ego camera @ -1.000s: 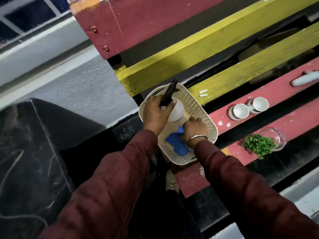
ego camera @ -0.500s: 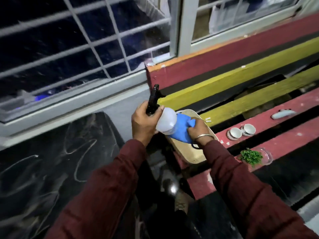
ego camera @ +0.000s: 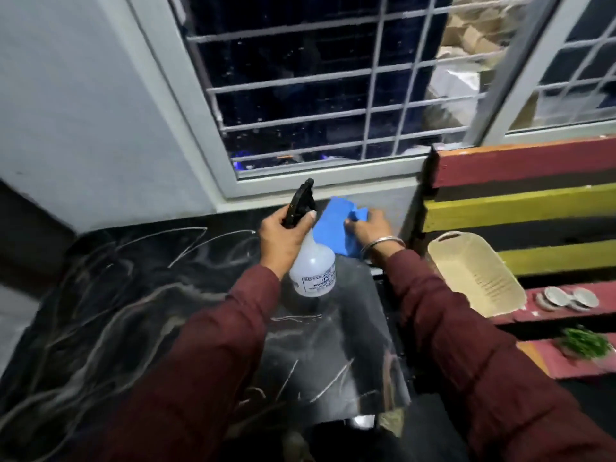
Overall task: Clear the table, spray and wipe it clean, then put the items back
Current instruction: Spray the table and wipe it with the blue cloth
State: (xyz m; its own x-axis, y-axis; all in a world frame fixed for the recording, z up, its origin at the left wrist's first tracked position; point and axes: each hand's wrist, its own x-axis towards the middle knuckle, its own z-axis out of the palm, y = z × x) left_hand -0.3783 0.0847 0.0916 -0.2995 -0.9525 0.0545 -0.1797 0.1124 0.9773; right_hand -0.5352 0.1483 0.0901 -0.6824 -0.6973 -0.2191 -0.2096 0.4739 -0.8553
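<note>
My left hand grips the black trigger head of a white spray bottle, held upright above the black marble table. Just to its right, my right hand pinches a blue cloth above the table's far edge. Off to the right, on the painted slatted bench, lie a cream plastic basket, two small white cups on saucers and a glass bowl of green herbs.
A barred window and a grey wall stand behind the table. A dark gap separates the table's right edge from the bench.
Both hands lifted the spray bottle and the blue cloth out of the basket on the bench and carried them left over the black table. The view swung left and up.
</note>
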